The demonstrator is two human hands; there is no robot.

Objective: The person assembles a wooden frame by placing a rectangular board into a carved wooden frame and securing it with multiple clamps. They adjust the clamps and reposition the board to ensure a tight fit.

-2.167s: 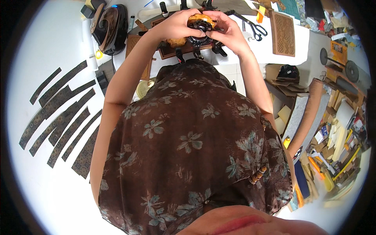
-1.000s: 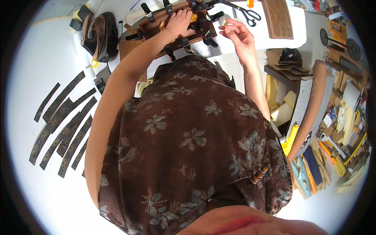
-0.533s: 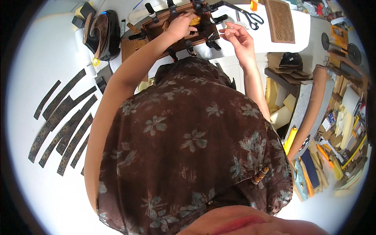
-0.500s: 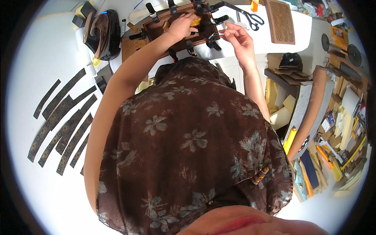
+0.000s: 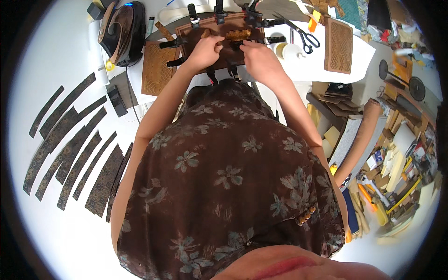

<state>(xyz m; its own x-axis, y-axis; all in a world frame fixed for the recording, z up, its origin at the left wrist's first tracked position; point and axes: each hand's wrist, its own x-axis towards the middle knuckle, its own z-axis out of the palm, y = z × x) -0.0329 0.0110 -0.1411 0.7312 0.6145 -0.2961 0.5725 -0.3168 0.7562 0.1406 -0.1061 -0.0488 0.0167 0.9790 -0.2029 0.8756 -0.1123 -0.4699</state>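
One left hand and one right hand show, with one wooden tray, at least one golden-brown piece, one pair of scissors, two carved panels, at least nine black clamps and at least eight dark patterned strips.

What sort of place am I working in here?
Most likely a craft workshop: black clamps ring a shallow brown box, large scissors lie near a patterned brown panel, and mixed materials are heaped at the right.

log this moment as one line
left hand: over brown box | right hand: over box, near amber ornament, grip unclear | black clamps: along box edges | scissors: right of box
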